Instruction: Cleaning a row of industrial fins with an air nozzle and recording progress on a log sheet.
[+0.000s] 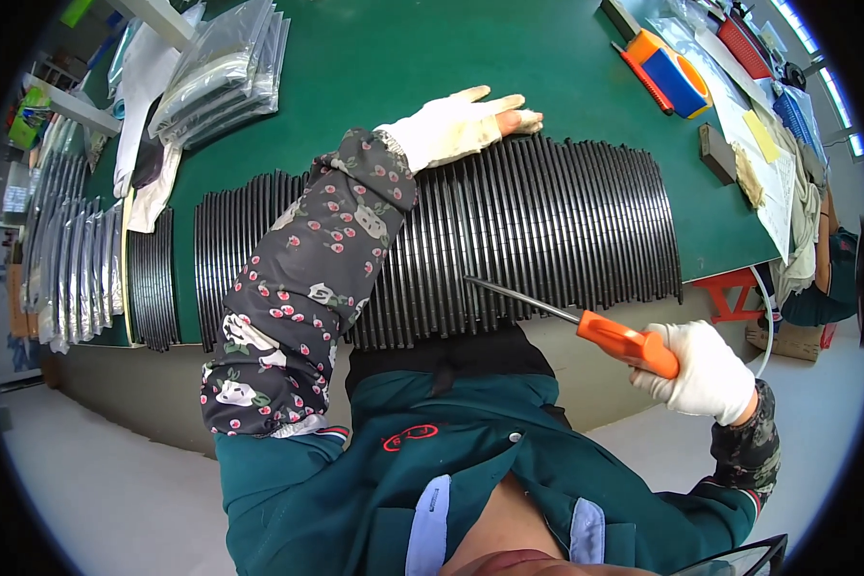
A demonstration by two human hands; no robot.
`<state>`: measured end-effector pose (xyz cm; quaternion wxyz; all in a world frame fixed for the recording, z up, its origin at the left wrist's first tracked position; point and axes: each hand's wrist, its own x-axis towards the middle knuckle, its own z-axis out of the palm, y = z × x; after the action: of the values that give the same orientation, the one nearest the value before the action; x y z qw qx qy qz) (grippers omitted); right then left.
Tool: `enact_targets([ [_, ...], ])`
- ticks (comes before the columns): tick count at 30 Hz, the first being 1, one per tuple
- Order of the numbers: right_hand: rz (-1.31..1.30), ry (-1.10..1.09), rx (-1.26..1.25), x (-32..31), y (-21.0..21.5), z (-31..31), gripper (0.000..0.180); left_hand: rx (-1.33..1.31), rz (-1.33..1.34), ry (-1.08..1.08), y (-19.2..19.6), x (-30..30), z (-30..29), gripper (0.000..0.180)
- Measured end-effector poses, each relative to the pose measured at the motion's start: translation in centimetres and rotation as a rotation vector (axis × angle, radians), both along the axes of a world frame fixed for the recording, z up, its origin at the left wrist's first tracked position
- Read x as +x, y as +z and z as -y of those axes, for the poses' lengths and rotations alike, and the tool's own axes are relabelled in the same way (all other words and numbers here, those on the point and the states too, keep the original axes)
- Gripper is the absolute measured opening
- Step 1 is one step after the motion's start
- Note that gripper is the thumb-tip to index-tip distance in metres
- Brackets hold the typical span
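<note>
A long row of thin black strips (566,230) stands side by side on the green table (403,67). My left hand (463,126), in a white glove with a patterned sleeve cover, lies flat with fingers spread on the far edge of the strips. My right hand (703,372), also gloved, grips the orange handle of a screwdriver (586,327). Its dark shaft points left and its tip touches the near edge of the strips.
A second batch of black strips (152,278) lies at the left, beside bagged parts (72,269). Clear plastic bags (223,67) are stacked at the back left. An orange and blue tool (675,74), papers (768,154) and a small block (716,154) sit at the right.
</note>
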<state>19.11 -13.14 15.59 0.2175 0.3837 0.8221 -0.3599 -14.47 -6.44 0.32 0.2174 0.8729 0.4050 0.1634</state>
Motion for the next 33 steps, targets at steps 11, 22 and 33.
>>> enact_targets([
  [11,-0.142,-0.212,-0.077,0.3,-0.1,0.4,0.02,-0.066,0.269,0.106,4.1,-1.1,1.4,0.054],
  [22,-0.128,-0.085,0.179,-2.7,-1.1,-0.3,0.024,-0.239,0.316,0.197,4.0,-5.2,9.5,0.094],
  [33,-0.093,-0.058,0.171,-4.7,-1.1,-0.6,0.026,-0.299,0.385,0.215,2.9,-5.6,9.5,0.083],
])
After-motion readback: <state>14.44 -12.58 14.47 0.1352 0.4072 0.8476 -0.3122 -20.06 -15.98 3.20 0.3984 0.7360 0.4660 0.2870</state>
